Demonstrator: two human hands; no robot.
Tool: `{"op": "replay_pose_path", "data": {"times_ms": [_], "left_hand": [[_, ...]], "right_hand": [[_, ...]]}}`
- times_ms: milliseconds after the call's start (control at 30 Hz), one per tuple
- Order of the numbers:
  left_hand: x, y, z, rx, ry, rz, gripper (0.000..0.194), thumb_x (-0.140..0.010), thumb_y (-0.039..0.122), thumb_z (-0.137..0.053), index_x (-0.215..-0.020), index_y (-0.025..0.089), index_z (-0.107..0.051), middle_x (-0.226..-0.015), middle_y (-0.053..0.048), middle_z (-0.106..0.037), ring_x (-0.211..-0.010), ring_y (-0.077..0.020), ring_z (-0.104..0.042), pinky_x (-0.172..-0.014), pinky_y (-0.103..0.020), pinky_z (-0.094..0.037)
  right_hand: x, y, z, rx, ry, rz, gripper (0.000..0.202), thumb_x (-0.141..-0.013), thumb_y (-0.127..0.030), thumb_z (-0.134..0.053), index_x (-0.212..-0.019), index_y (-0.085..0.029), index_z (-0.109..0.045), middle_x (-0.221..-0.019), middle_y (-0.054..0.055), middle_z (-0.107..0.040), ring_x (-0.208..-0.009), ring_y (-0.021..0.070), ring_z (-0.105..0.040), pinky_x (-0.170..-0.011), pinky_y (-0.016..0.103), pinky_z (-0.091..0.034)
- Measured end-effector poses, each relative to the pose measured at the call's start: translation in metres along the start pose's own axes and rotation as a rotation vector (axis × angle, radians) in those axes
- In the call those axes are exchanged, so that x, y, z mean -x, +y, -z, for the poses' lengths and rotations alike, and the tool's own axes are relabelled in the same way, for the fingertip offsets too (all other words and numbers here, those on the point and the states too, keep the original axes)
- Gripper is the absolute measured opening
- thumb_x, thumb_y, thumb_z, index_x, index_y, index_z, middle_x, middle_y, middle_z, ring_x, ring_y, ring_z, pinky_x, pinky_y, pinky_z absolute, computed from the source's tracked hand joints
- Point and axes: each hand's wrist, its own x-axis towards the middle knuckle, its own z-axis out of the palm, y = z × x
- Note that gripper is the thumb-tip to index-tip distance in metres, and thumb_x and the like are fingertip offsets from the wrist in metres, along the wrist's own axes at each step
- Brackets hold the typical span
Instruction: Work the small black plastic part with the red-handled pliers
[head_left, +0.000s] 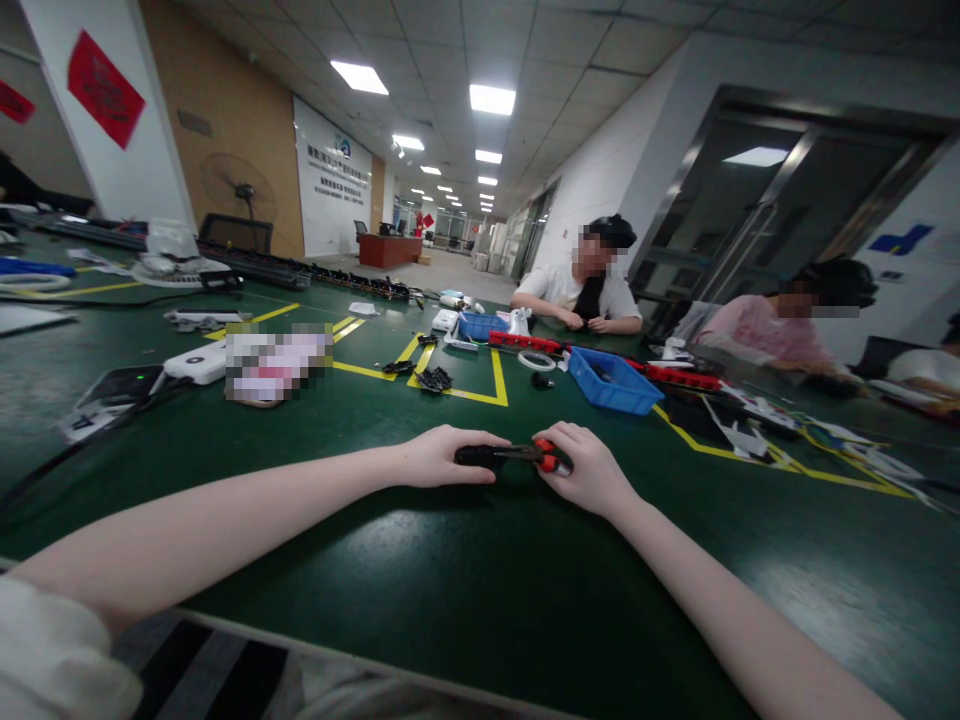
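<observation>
Above the green table (420, 590), my left hand (435, 456) is closed on a small black part (477, 457), pinched between thumb and fingers. What kind of part it is I cannot make out. In my right hand (589, 470) is a pair of pliers (519, 453) with red-orange handles, the fingers wrapped round them. The plier jaws point left and meet the black part, though the exact contact is too small to tell. Beyond my hands, several small black pieces (434, 380) lie in a heap inside yellow tape lines.
A blue bin (615, 392) stands ahead to the right, near a white ring (536, 361) and a red strip (525, 343). On the left lie a phone (279, 375) and a white device (196, 362) with cables. Across the table sits a person (626, 290); others sit farther right.
</observation>
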Motion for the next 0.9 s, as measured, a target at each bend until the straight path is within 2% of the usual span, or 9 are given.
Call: {"op": "replay_pose_path", "data": {"times_ms": [500, 733, 900], "left_hand": [[-0.0007, -0.0018, 0.0010, -0.011, 0.002, 0.019, 0.055, -0.089, 0.040, -0.061, -0.139, 0.023, -0.050, -0.126, -0.005, -0.064, -0.110, -0.0225, -0.061, -0.097, -0.030, -0.043], [-0.0009, -0.0013, 0.0005, -0.001, -0.001, 0.041, 0.057, -0.088, 0.041, -0.061, -0.141, 0.022, -0.048, -0.116, -0.005, -0.068, -0.098, -0.0222, -0.065, -0.087, -0.029, -0.048], [-0.0010, -0.0011, 0.0000, 0.025, -0.010, 0.018, 0.056, -0.088, 0.040, -0.062, -0.139, 0.021, -0.049, -0.121, -0.006, -0.067, -0.107, -0.0232, -0.063, -0.094, -0.031, -0.046]], "right_hand": [[0.0008, -0.0036, 0.0007, 0.115, 0.006, 0.010, 0.016, -0.077, -0.020, -0.055, -0.092, -0.018, -0.058, -0.090, 0.008, -0.061, -0.079, 0.0210, -0.054, -0.070, 0.033, -0.041], [0.0018, -0.0024, -0.0011, 0.170, 0.060, 0.023, 0.017, -0.075, -0.019, -0.055, -0.092, -0.018, -0.059, -0.089, 0.008, -0.061, -0.078, 0.0215, -0.053, -0.069, 0.034, -0.040], [0.0011, -0.0016, -0.0002, 0.161, 0.035, 0.021, 0.020, -0.075, -0.019, -0.056, -0.095, -0.018, -0.059, -0.092, 0.008, -0.063, -0.081, 0.0219, -0.055, -0.070, 0.033, -0.040]]}}
